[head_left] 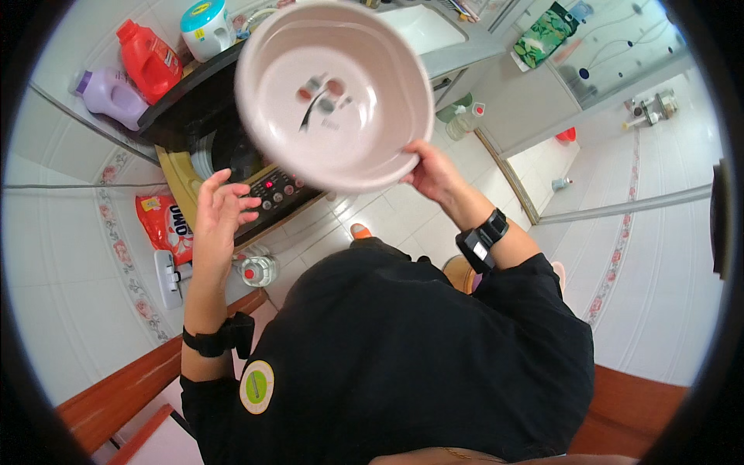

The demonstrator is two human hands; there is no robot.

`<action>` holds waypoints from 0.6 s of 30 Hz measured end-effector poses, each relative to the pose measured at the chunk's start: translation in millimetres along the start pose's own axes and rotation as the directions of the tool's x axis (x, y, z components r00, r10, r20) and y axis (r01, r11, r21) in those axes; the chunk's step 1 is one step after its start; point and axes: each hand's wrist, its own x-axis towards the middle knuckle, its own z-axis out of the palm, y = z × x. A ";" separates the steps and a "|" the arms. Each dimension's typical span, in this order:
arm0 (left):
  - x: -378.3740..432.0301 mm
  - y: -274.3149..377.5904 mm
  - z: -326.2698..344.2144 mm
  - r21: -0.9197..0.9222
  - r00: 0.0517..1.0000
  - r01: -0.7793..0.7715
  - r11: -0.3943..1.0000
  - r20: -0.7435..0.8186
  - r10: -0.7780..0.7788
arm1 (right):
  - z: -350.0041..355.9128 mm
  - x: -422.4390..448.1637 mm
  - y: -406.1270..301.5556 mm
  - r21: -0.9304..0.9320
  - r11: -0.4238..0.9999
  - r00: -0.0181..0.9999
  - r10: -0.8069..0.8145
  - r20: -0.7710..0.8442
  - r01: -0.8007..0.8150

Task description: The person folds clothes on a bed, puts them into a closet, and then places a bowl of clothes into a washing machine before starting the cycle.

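Note:
A pale pink plastic washbasin point(349, 139) is held up by its near right rim in my right hand point(437, 174). Its inside faces me, with a printed flower pattern on the bottom. My left hand point(222, 209) is raised and empty, fingers apart, close to the control panel point(282, 190) of a top-loading washing machine point(180, 174). Red digits glow on that panel. The machine's lid point(200, 84) stands up, and part of the drum opening point(224, 151) shows behind the basin. The basin hides the rest of the machine's right side.
Detergent bottles, one purple point(113, 96) and one red point(150, 64), stand behind the lid beside a white tub point(206, 32). An OMO bag point(165, 224) and a clear jug point(257, 270) sit at left. Behind are a white sink point(427, 29) and another jug point(465, 122).

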 end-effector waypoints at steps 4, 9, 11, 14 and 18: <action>-8.5 -15.4 -14.1 0.007 0.981 0.118 0.993 -0.155 -0.116 | -81.7 63.3 -49.9 0.194 0.981 1.000 -0.026 0.009 0.024; -23.5 -33.7 -18.5 -0.088 0.893 0.159 0.983 -0.412 -0.182 | -129.6 147.7 -76.6 0.091 0.978 0.919 -0.143 -0.368 0.188; -32.5 -37.3 -13.0 -0.111 0.857 0.153 0.982 -0.481 -0.188 | -139.2 174.7 -77.6 0.118 0.980 0.924 -0.106 -0.367 0.160; -42.5 -40.4 -1.0 -0.163 0.790 0.118 0.980 -0.582 -0.191 | -154.5 208.9 -72.7 0.155 0.979 0.934 -0.071 -0.350 0.132; -55.1 -40.9 8.6 -0.172 0.741 0.113 0.978 -0.641 -0.199 | -152.0 222.6 -62.5 0.132 0.978 0.951 -0.122 -0.283 0.164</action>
